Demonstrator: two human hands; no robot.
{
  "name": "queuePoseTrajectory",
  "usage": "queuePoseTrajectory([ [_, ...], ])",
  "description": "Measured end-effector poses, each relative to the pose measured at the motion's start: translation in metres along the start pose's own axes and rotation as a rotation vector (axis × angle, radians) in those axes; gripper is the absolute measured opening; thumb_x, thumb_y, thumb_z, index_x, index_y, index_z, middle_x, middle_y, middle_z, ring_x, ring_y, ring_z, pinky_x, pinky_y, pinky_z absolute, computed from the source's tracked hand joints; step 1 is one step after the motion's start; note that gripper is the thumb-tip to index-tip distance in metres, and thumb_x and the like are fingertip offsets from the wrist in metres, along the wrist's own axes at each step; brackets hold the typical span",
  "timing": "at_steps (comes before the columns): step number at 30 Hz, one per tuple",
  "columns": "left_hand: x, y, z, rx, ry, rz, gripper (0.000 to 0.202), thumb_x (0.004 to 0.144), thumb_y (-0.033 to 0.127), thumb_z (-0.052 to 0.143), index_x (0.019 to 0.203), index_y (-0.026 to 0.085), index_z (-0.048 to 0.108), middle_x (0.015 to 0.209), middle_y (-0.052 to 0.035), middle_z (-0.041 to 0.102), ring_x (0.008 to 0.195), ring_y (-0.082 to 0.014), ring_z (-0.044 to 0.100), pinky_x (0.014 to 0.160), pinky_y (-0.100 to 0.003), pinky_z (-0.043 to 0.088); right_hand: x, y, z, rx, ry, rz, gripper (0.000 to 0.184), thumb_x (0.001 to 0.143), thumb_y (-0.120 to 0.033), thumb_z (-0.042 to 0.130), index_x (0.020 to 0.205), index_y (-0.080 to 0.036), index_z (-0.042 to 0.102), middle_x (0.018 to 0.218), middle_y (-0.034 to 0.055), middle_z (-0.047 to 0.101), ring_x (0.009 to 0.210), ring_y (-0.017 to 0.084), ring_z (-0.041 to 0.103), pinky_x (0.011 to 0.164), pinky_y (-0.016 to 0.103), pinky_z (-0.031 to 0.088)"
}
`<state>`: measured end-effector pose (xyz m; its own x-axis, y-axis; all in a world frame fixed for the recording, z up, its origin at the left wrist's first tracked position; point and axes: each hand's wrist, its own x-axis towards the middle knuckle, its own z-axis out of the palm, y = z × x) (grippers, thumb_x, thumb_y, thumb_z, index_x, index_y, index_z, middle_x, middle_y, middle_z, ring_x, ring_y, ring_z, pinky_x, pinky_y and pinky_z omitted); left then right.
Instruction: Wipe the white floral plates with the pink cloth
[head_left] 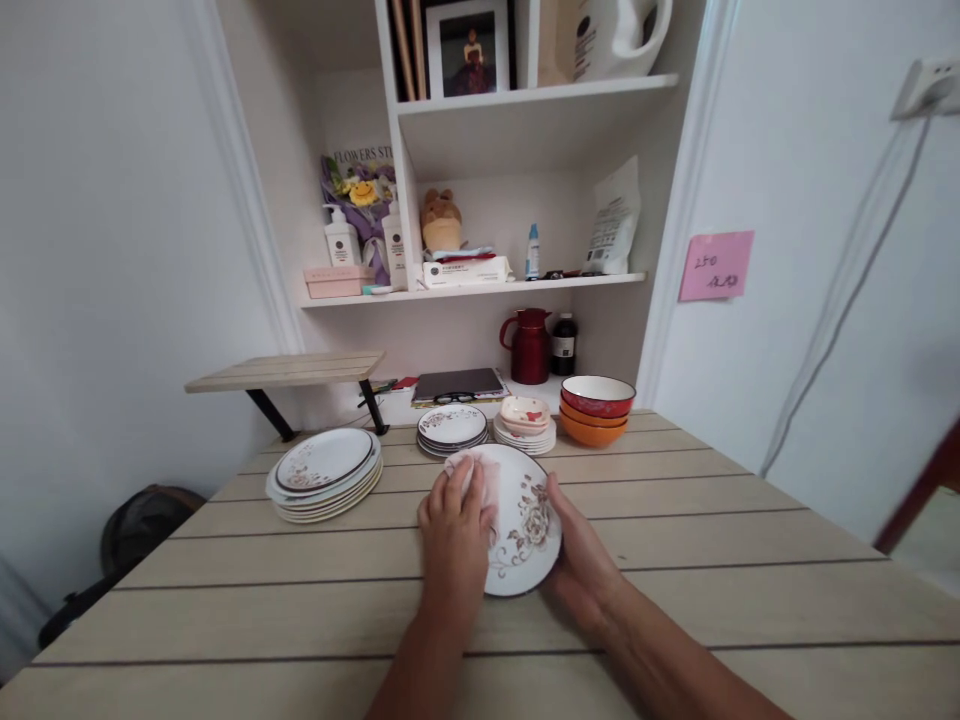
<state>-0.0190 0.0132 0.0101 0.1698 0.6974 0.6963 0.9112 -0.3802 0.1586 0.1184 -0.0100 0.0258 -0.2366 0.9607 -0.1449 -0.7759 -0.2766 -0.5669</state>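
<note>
Fingers of the left hand (454, 535) curl over a cloth (474, 476), pressing it onto the plate (531, 522) on the table (712, 520); the right hand (583, 562) grips its rim. Wiping seems underway; the flowered side needs a steady hold.

Pressing a pale cloth (480, 478) onto the plate (525, 530) with the left hand (454, 535), palm down, fingers curled over it. Gripping the plate's right rim with the right hand (581, 560). Flat on the table (712, 560), near its middle. To the left, a plate stack (324, 473); just behind, a smaller stack (452, 428), saucers (525, 425) and nested bowls (598, 410), red over orange. At the back, a red jug (530, 346) beside a dark bottle (564, 345).
</note>
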Motion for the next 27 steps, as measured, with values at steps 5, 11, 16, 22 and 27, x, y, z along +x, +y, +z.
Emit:
queuePoseTrajectory([
  [5, -0.001, 0.006, -0.001, 0.02, -0.099, 0.091, 0.054, 0.088, 0.019, 0.049, 0.141, 0.027, 0.037, 0.147, -0.0024, 0.041, 0.136, -0.0285, 0.032, 0.109, -0.057, 0.026, 0.002, 0.002, -0.004, -0.002, -0.051, -0.012, 0.058, 0.085, -0.056, 0.052, 0.127, -0.017, 0.056, 0.12, 0.009, 0.067, 0.114, 0.024, 0.059, 0.104, 0.041, 0.038],
  [11, -0.001, 0.011, 0.002, -0.029, -0.233, 0.266, 0.064, 0.088, 0.016, 0.047, 0.147, 0.019, 0.024, 0.154, -0.005, 0.026, 0.143, -0.0257, 0.018, 0.114, -0.053, 0.023, 0.005, 0.005, -0.007, -0.02, -0.049, 0.004, 0.058, 0.085, -0.057, 0.051, 0.127, -0.016, 0.057, 0.116, 0.0085, 0.069, 0.113, 0.022, 0.06, 0.105, 0.037, 0.037],
  [16, -0.001, 0.015, 0.004, -0.049, -0.297, 0.375, 0.064, 0.088, 0.018, 0.047, 0.147, 0.015, 0.023, 0.153, -0.006, 0.027, 0.143, -0.0261, 0.016, 0.114, -0.051, 0.025, 0.009, 0.004, -0.01, -0.015, -0.05, 0.018, 0.06, 0.085, -0.058, 0.05, 0.125, -0.014, 0.058, 0.115, 0.01, 0.069, 0.112, 0.022, 0.061, 0.105, 0.037, 0.037],
  [22, -0.003, 0.018, -0.002, -0.118, -0.345, 0.475, 0.058, 0.088, 0.018, 0.047, 0.144, 0.02, 0.03, 0.151, -0.0003, 0.033, 0.143, -0.0246, 0.019, 0.114, -0.051, 0.024, 0.011, -0.006, -0.009, 0.04, -0.007, 0.041, 0.056, 0.086, -0.058, 0.049, 0.114, -0.012, 0.063, 0.106, 0.0119, 0.072, 0.101, 0.024, 0.066, 0.101, 0.04, 0.042],
  [27, -0.006, 0.018, -0.004, -0.199, -0.359, 0.547, 0.049, 0.09, 0.017, 0.044, 0.138, 0.025, 0.041, 0.142, 0.0006, 0.048, 0.138, -0.0208, 0.032, 0.114, -0.052, 0.023, 0.013, -0.024, -0.013, 0.062, 0.029, 0.034, 0.068, 0.086, -0.063, 0.041, 0.119, -0.007, 0.059, 0.104, 0.0162, 0.072, 0.098, 0.027, 0.067, 0.099, 0.043, 0.043],
])
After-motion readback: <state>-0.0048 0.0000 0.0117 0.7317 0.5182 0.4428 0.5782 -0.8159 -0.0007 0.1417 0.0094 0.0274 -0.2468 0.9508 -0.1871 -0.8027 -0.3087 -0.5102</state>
